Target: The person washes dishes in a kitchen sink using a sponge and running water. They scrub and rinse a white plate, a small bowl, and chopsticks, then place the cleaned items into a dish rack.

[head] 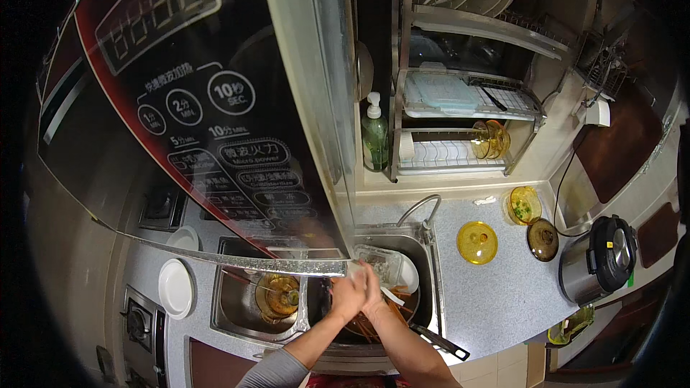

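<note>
Over the right basin of a steel double sink (435, 291), my left hand (347, 295) and my right hand (371, 286) are close together and seem to touch. A small pale patch shows at their fingertips, but I cannot tell whether they hold something. Below them, a pan with a black handle (442, 342) sits in the basin with several brown chopsticks (399, 315) in it. Just beyond my right hand lie a clear plastic container (380, 261) and a white dish (409, 275). An amber glass pot (277, 296) stands in the left basin.
A microwave oven (215, 118) juts in at head height, its lower edge beside my hands. To the right are a yellow glass lid (477, 242), a brown lid (542, 240) and an electric pressure cooker (595, 261). A white bowl (176, 288) sits left, near a gas stove (140, 328).
</note>
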`<action>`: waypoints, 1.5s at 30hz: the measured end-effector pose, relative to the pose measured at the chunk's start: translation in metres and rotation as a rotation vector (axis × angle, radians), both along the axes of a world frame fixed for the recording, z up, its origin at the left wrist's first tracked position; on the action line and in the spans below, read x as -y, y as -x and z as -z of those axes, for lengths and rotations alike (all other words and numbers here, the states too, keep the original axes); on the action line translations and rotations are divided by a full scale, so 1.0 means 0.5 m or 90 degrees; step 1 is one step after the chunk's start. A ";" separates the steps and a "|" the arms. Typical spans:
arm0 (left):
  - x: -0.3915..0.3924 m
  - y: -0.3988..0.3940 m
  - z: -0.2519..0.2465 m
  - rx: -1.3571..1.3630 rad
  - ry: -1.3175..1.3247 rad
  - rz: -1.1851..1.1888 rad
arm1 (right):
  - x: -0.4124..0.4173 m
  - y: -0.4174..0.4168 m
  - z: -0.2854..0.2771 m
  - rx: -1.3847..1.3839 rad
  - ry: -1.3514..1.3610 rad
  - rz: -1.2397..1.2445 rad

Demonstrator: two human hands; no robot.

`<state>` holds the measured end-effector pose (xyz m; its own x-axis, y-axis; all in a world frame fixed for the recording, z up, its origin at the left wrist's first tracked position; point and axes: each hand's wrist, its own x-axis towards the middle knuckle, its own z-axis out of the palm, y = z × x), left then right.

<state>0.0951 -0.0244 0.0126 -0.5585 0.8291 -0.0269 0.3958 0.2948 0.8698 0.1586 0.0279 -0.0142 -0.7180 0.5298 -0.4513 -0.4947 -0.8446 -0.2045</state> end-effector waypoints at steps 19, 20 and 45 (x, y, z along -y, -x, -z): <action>-0.051 0.045 -0.075 0.526 0.055 -0.108 | 0.043 0.034 0.046 0.300 -0.362 0.144; -0.053 0.043 0.010 0.324 0.059 -0.137 | 0.034 0.037 0.042 0.229 -0.233 0.119; -0.051 0.082 -0.081 0.651 0.022 0.005 | 0.028 0.035 0.016 0.345 -0.351 0.090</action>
